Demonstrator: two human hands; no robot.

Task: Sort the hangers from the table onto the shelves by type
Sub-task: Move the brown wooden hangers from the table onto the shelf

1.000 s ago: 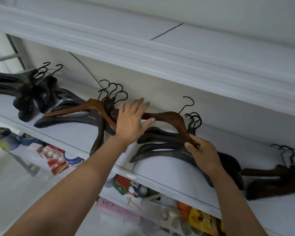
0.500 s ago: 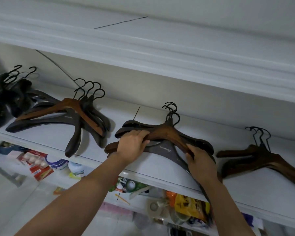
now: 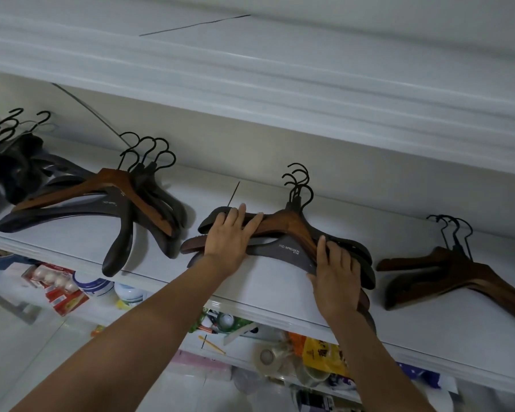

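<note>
1. Flat, with straight fingers, my left hand presses the hanger pile's left arm. My right hand grips its right arm, thumb underneath.
2. That pile lies on the shelf, between my hands.
3. Four piles share the shelf: a mixed pile and a black pile left of my grip, a brown pile right of it.

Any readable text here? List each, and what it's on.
"IMPRESSION", after unclear letters: grey hanger, centre.
Smaller line beneath it: too small to read.
Print on dark hanger, left: blurred.
Red marks on yellow packet, below: unreadable.
</note>
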